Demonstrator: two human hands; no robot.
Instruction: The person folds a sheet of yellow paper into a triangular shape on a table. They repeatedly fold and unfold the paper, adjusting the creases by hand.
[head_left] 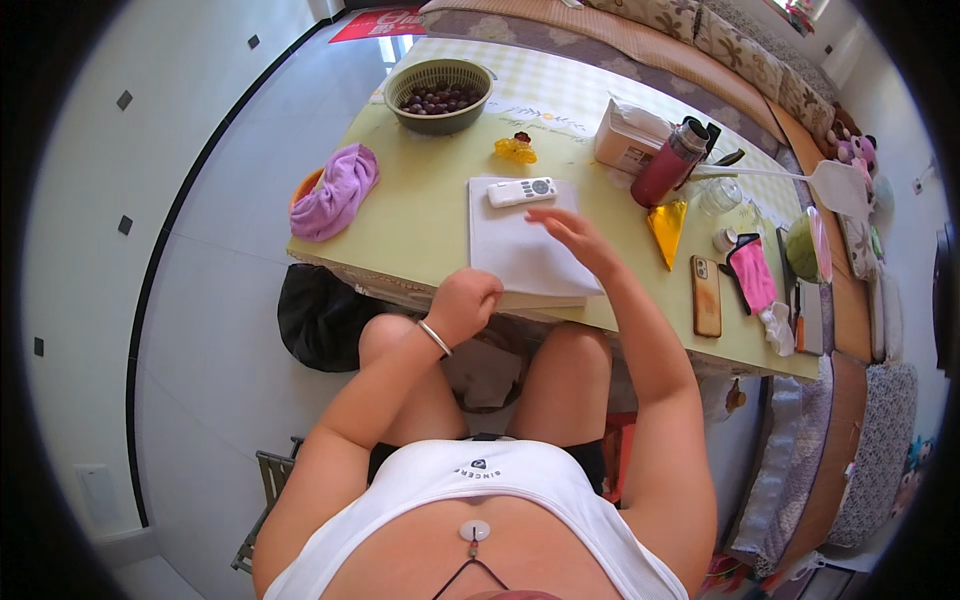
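A stack of white paper [515,250] lies in front of me at the table's near edge, with a pale flat edge showing under it. My left hand [467,305] is closed at the near left corner of the paper, fingertips pinched on its edge. Over the right part of the paper hovers my right hand [575,240], its fingers stretched out with nothing in them. Just beyond those fingertips, a white remote control [521,192] with dark buttons rests on the far part of the paper.
A green basket of grapes [437,122], a purple cloth [340,195] and a yellow ornament [515,150] stand left and ahead. Rightward are a tissue box [622,140], a red thermos [670,165], a gold triangular packet [666,232], a phone [706,296] and a pink cloth [752,275].
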